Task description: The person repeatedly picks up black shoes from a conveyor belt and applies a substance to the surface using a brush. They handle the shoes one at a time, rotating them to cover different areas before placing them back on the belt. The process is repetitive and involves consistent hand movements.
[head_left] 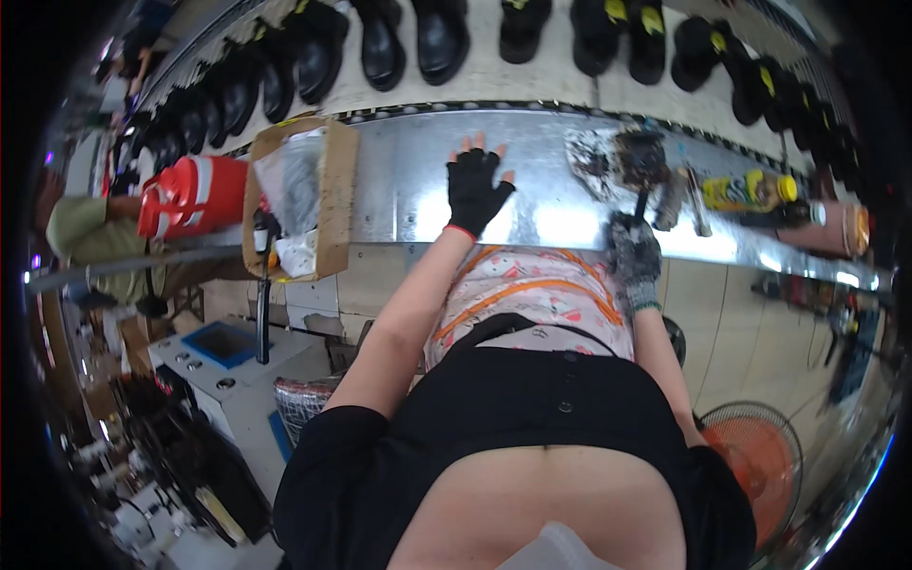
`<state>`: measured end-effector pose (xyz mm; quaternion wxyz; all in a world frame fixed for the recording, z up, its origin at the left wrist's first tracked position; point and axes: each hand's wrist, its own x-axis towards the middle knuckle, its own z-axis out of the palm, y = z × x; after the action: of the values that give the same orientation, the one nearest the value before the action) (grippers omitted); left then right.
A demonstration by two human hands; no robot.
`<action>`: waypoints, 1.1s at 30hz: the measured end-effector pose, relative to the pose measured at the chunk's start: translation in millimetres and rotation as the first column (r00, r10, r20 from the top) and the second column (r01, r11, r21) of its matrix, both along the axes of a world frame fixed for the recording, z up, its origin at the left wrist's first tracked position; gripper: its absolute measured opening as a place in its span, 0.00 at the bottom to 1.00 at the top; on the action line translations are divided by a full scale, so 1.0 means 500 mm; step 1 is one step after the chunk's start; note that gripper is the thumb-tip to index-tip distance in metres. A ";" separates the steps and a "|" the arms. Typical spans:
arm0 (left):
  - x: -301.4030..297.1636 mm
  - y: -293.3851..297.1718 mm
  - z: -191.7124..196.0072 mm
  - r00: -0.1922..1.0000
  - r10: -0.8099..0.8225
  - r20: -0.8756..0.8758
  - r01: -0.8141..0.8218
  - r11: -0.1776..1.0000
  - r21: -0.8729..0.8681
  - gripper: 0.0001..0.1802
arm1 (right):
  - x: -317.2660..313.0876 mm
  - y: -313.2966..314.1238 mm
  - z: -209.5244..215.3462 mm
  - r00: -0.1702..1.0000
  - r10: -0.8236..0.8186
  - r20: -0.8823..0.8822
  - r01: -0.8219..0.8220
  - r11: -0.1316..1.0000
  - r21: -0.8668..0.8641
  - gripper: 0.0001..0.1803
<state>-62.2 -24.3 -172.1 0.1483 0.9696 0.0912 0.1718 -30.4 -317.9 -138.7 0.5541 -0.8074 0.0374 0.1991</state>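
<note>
Our left hand [475, 190] rests flat on the metal bench [399, 180]; our right hand [635, 255] grips a brush [642, 163] handle.

Left hand [478, 190] flat on the metal bench [399, 180], cardboard box [302, 195] to its left, right hand [635, 255] holding a brush [642, 161], boots [380, 43] behind.

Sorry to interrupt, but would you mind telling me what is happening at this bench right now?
A person stands at a shiny metal bench. The left hand, in a black fingerless glove, lies flat and open on the metal. The right hand, in a grey glove, grips the handle of a dark brush over a smeared patch. A cardboard box sits to the left, a yellow bottle to the right, and black boots line the far side.
</note>
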 end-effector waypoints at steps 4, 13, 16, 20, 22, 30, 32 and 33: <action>0.001 0.006 -0.037 0.999 -0.017 0.048 0.019 0.999 -0.036 0.29 | -0.014 0.009 0.014 0.987 -0.041 -0.157 0.111 0.878 0.466 0.10; -0.011 0.004 -0.022 0.998 0.002 0.056 0.001 0.999 -0.052 0.32 | -0.022 0.024 0.036 0.998 -0.049 -0.036 0.058 0.940 0.337 0.11; -0.009 -0.003 -0.015 0.998 -0.014 0.057 0.019 0.995 -0.093 0.30 | -0.027 0.018 0.019 0.987 -0.161 0.017 0.150 0.948 0.280 0.11; -0.011 -0.003 -0.007 0.999 -0.001 0.043 0.005 0.995 -0.096 0.29 | -0.013 0.017 0.016 0.984 -0.165 -0.063 0.175 0.958 0.228 0.12; -0.014 -0.002 -0.007 0.999 -0.005 0.039 0.009 0.995 -0.103 0.29 | -0.016 0.023 0.023 0.975 -0.211 -0.064 0.220 0.926 0.308 0.12; -0.011 -0.004 -0.002 0.999 0.007 0.033 -0.005 0.996 -0.088 0.29 | 0.021 0.023 -0.019 0.960 -0.040 0.276 0.035 0.999 0.022 0.12; -0.008 -0.001 -0.005 1.000 0.000 0.026 0.003 0.995 -0.095 0.29 | 0.023 0.027 -0.042 0.974 0.037 0.222 0.015 0.973 -0.230 0.10; -0.006 -0.001 -0.008 1.000 -0.011 0.018 0.013 0.994 -0.109 0.30 | 0.023 0.026 -0.051 0.978 0.015 0.208 0.029 0.978 -0.207 0.09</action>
<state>-65.2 -25.0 -175.9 0.2031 0.9590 0.0932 0.1742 -18.9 -305.1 -164.4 0.4679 -0.8774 0.0029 0.1063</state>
